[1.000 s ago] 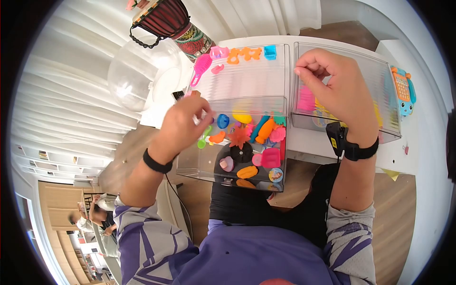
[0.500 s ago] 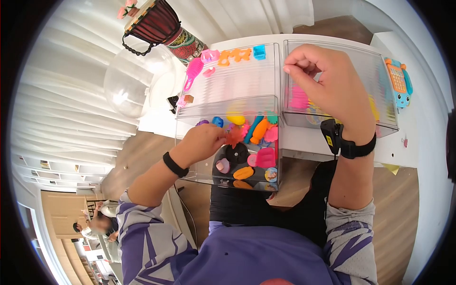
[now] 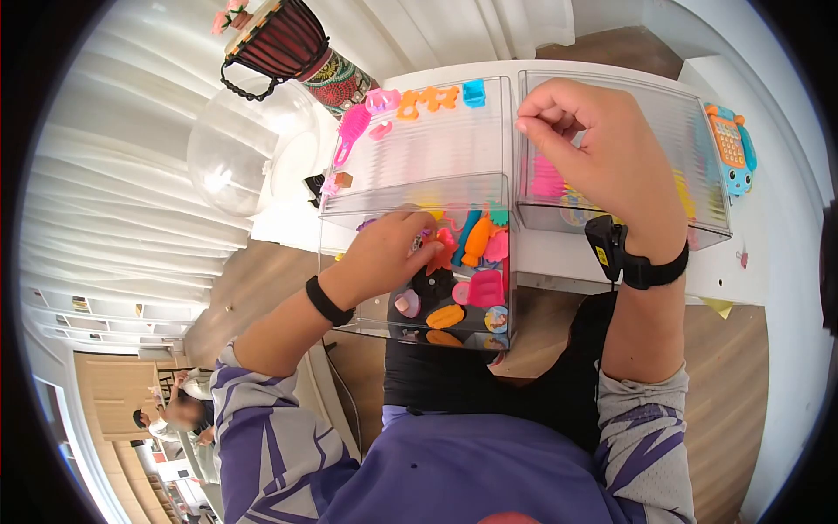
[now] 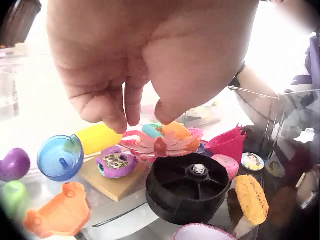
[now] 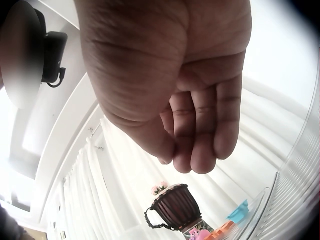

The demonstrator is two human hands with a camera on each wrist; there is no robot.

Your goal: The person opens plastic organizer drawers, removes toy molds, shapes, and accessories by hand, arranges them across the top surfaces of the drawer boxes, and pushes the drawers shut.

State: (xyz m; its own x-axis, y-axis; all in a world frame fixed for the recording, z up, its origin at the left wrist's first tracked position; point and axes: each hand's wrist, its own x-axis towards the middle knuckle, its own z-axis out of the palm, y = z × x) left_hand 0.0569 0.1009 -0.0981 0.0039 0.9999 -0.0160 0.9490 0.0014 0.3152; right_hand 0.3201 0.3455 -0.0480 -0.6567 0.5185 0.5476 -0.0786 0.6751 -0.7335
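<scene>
My left hand point(image 3: 380, 255) reaches down into a clear pulled-out drawer point(image 3: 371, 321) full of small toys. In the left wrist view its fingertips hang close over a translucent red flower point(image 4: 160, 147), thumb apart from the fingers, nothing held between them. Around it lie a black wheel-like disc point(image 4: 187, 192), a purple toy with a patterned face point(image 4: 116, 162) on a wooden square point(image 4: 102, 182), a yellow piece point(image 4: 99, 140) and a blue cup point(image 4: 60, 160). My right hand point(image 3: 607, 148) hovers above the right clear box point(image 3: 681, 113), fingers loosely bent, holding nothing.
On the left clear box point(image 3: 436, 148) lie a pink brush point(image 3: 352, 131), orange shapes point(image 3: 428, 100), a blue cube cup point(image 3: 473, 93) and a small wooden block point(image 3: 343, 180). A toy phone point(image 3: 731, 148) sits at the far right; a drum point(image 3: 288, 52) and clear globe point(image 3: 249, 144) stand at the left.
My left hand has moved right and down from the drawer's left side to the toys in its middle, its fingers now at the red flower. The right hand stays nearly still.
</scene>
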